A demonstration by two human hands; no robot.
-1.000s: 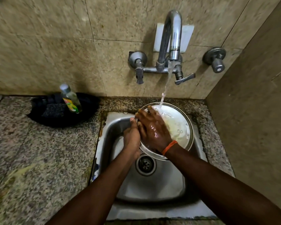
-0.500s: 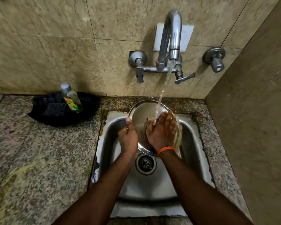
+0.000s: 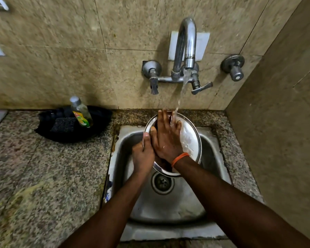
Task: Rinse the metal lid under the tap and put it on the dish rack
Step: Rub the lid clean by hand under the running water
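Note:
The round metal lid is held tilted over the steel sink, under the running tap. My left hand grips the lid's left rim, thumb on top. My right hand, with an orange band at the wrist, lies flat on the lid's face with fingers spread, and the water stream lands on its fingers. Water sheets over the lid's right part. No dish rack is in view.
A black dish at the back left of the granite counter holds a dish-soap bottle and a dark scrub pad. The sink drain lies under the lid. Tiled walls close the back and right.
My right hand has slid left and up across the lid's face. The lid has tilted so its wet right part shows. My left hand keeps its grip on the left rim.

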